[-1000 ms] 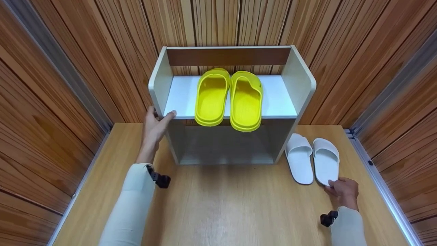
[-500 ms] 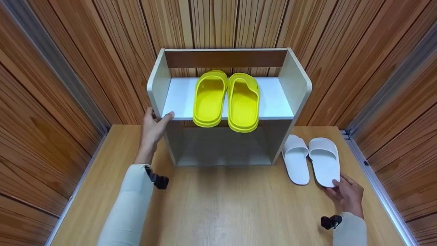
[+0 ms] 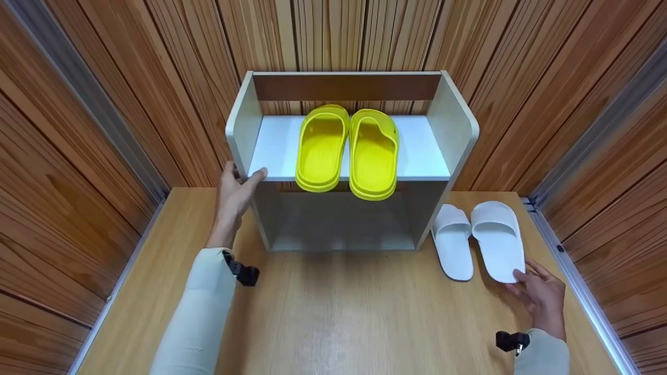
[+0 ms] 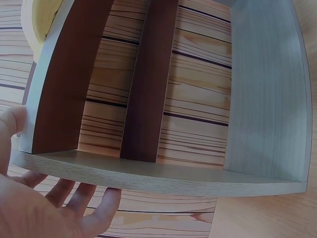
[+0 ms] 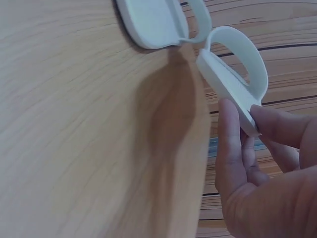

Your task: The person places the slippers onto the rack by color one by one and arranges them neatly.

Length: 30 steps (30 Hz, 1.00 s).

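Note:
My left hand (image 3: pixel 233 200) grips the left side panel of a small shoe rack (image 3: pixel 458 125), thumb on the front edge of its white upper shelf. In the left wrist view, several fingers (image 4: pixel 106 208) lie along the panel's outer face. At the right, my right hand (image 3: pixel 544 299) pinches the heel of a white slipper (image 3: pixel 501 252) between thumb and fingers. The right wrist view shows this slipper (image 5: pixel 225 82) raised off the floor, its shadow below. Its mate, another white slipper (image 3: pixel 453 252), lies flat beside the rack. Two yellow slippers (image 3: pixel 320 156) sit on the upper shelf, heels overhanging its front edge.
The rack's lower shelf (image 3: pixel 338 237) lies in shade. Wood-panelled walls (image 3: pixel 323 31) rise behind and at both sides, with metal rails (image 3: pixel 583 281) along the floor's side edges. The wooden floor (image 3: pixel 365 312) spreads out in front.
My right hand has lifted the right white slipper off the floor by its heel and shifted slightly right, widening the gap to its mate. The left hand keeps its grip on the rack.

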### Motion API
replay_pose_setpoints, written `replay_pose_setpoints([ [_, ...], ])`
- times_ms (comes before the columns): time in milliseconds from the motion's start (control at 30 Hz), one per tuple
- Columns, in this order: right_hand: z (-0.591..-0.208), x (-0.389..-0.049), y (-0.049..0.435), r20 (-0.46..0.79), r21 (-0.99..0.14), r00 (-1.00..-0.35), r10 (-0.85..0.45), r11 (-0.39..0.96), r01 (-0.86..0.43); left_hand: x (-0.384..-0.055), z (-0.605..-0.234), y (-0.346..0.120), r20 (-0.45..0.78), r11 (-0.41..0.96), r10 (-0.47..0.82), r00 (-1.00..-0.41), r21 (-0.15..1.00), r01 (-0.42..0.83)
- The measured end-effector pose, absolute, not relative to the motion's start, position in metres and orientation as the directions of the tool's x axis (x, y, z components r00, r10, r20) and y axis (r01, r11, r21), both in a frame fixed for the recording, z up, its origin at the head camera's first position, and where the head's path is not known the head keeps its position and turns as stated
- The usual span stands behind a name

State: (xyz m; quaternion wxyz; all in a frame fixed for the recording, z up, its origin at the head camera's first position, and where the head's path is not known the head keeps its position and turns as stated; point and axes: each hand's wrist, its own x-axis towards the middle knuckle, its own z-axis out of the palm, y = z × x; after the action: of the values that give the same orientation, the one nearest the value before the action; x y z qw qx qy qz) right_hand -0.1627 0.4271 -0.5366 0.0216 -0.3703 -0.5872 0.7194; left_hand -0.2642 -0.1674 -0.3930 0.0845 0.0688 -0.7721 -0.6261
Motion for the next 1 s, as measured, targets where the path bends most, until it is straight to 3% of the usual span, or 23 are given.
replay_pose_setpoints([
  [367,-0.510,-0.151,0.422,-0.415,-0.908,-0.760,0.499,-0.174,0.382,-0.266,-0.392,-0.166,0.027,0.195,-0.204,-0.979,0.981,-0.014],
  [667,-0.488,-0.139,0.418,-0.375,-0.925,-0.781,0.499,-0.152,0.347,-0.266,-0.391,-0.168,0.014,0.201,-0.206,-0.978,0.979,-0.029],
  [1000,-0.464,-0.121,0.415,-0.213,-0.976,-0.857,0.469,-0.138,0.167,-0.265,-0.391,-0.169,-0.001,0.191,-0.203,-0.979,0.981,-0.041],
])
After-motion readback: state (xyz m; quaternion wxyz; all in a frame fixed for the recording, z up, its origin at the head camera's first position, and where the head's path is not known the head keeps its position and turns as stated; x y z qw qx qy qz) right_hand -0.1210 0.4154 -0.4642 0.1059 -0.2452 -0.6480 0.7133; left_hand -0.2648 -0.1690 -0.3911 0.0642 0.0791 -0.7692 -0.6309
